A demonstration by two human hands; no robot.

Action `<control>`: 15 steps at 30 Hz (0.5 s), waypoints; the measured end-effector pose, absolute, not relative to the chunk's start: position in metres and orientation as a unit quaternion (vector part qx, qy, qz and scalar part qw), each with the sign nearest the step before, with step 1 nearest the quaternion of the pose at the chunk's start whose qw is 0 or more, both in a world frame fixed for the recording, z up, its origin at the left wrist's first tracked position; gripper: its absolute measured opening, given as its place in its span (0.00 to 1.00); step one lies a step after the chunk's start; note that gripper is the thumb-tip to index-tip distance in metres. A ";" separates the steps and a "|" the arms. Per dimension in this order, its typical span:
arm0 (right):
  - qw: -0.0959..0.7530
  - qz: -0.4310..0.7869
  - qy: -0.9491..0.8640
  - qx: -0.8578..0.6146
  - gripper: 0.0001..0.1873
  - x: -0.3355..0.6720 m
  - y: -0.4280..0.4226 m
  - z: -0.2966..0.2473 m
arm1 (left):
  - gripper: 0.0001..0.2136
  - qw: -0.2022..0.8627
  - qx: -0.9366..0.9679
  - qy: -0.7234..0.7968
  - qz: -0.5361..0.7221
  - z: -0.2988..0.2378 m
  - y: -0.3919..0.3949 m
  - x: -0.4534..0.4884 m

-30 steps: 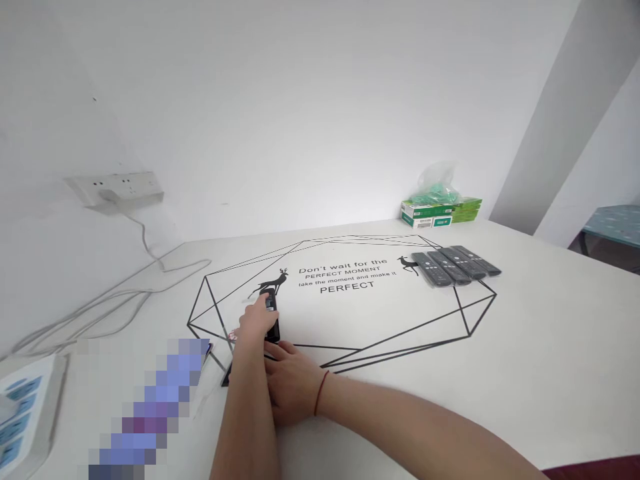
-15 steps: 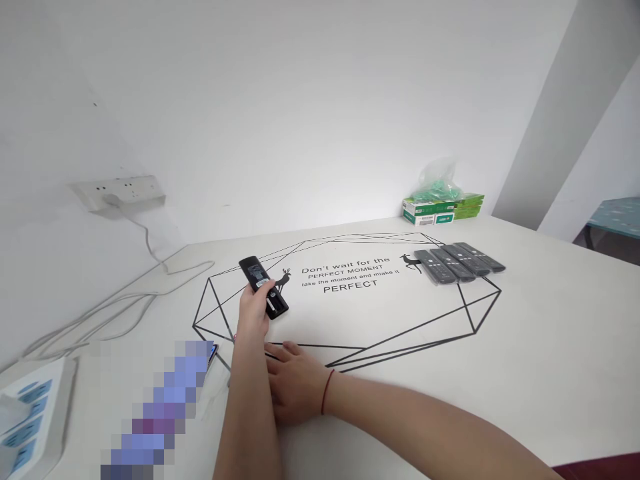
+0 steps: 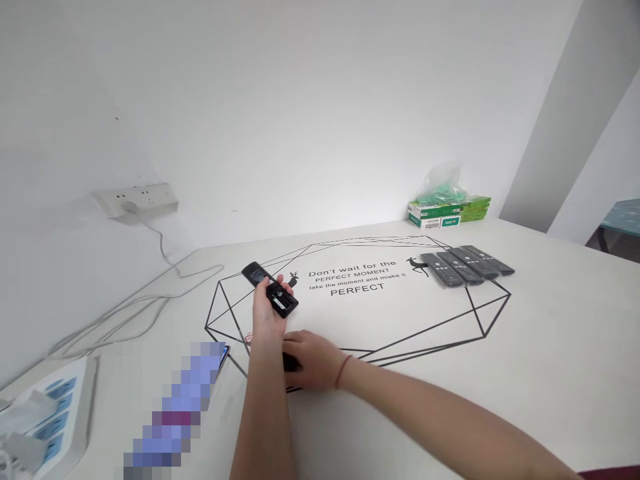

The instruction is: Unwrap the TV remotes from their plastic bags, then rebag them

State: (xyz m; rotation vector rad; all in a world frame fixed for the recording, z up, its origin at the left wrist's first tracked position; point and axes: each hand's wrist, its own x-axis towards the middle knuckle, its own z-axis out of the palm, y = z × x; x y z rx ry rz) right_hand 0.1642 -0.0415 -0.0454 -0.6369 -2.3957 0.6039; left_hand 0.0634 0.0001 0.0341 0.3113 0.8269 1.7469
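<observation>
My left hand [image 3: 269, 310] is closed round a black remote control [image 3: 257, 272], held over the table with its back facing up. The battery compartment [image 3: 283, 301] at its near end looks uncovered, and pale labels show on the back. My right hand [image 3: 315, 360], with a red cord at its wrist, is closed just below and right of my left wrist. Its fingers curl over a small black piece [image 3: 291, 362], mostly hidden by the hand, so its kind cannot be made out. My left forearm partly covers the right fingertips.
Several wrapped remotes [image 3: 467, 267] lie side by side at the right on the white table [image 3: 425, 387]. Green boxes [image 3: 435, 215] with a plastic bag [image 3: 443, 185] stand against the wall. At the left are a blurred phone [image 3: 183, 400], a power strip [image 3: 65, 413] and cables [image 3: 120, 313].
My right hand, flat on the table before, has curled round a black piece. My left fingers now wrap further round the remote's far side. The view has shifted slightly left.
</observation>
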 end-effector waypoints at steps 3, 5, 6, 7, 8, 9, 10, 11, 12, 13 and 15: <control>0.321 0.274 -0.853 -0.306 0.23 0.230 -0.042 -0.041 | 0.12 0.589 0.159 0.380 0.695 0.028 0.003 0.075; 0.376 0.259 -0.827 -0.329 0.22 0.268 -0.045 -0.038 | 0.13 0.609 0.167 0.386 0.672 0.022 0.005 0.089; 0.397 0.245 -0.820 -0.331 0.23 0.283 -0.047 -0.035 | 0.13 0.627 0.166 0.380 0.659 0.018 0.006 0.098; 0.409 0.230 -0.821 -0.327 0.25 0.294 -0.049 -0.032 | 0.13 0.650 0.165 0.371 0.643 0.014 0.005 0.107; 0.414 0.216 -0.824 -0.320 0.26 0.302 -0.051 -0.028 | 0.14 0.675 0.163 0.360 0.624 0.010 0.004 0.118; 0.415 0.204 -0.829 -0.315 0.27 0.307 -0.052 -0.025 | 0.14 0.698 0.161 0.351 0.603 0.006 0.003 0.128; 0.411 0.193 -0.835 -0.311 0.27 0.310 -0.052 -0.022 | 0.15 0.717 0.160 0.348 0.582 0.002 0.001 0.137; 0.405 0.183 -0.841 -0.310 0.27 0.311 -0.052 -0.019 | 0.16 0.730 0.161 0.353 0.562 -0.001 -0.001 0.145; 0.397 0.173 -0.846 -0.311 0.28 0.311 -0.051 -0.018 | 0.17 0.739 0.165 0.360 0.545 -0.003 -0.003 0.152; 0.388 0.164 -0.851 -0.315 0.28 0.310 -0.049 -0.017 | 0.18 0.744 0.171 0.369 0.531 -0.005 -0.005 0.157; 0.375 0.147 -0.856 -0.325 0.28 0.310 -0.046 -0.018 | 0.19 0.742 0.188 0.383 0.517 -0.008 -0.007 0.162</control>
